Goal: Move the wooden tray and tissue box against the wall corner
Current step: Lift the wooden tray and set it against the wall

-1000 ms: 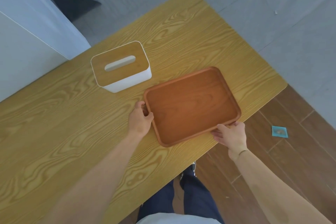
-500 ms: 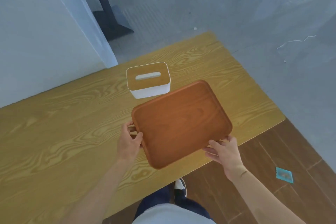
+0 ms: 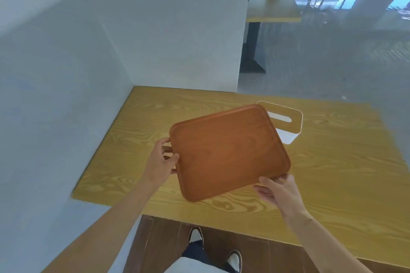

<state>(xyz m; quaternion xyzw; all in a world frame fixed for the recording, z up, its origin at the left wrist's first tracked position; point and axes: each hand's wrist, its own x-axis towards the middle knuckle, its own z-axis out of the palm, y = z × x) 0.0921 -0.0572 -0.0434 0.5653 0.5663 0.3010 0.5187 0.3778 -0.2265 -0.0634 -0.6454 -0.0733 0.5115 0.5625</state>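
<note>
Against the left side of the view, pale grey walls (image 3: 66, 95) meet in an inside corner (image 3: 131, 82), and the yellow wood-grain table (image 3: 332, 173) fits into it, its bare top running open from the corner edge toward the middle. Next, the left hand (image 3: 163, 160) reaches forward from a bare, nearly straight forearm, thumb on top and fingers curled under the short left edge of the reddish-brown rectangular wooden tray (image 3: 228, 150), closed on its rim. That tray is held above the tabletop, turned at an angle, its far right corner covering part of the white tissue box with a wooden slotted lid (image 3: 286, 122), which stands on the table well away from the wall corner. Further right, the right hand (image 3: 278, 190) grips the tray's near right corner, fingers wrapped beneath and thumb along the rim, wrist bent upward. Below the table's near edge lie dark brown floor planks (image 3: 162, 244) and two shoes (image 3: 195, 234).
</note>
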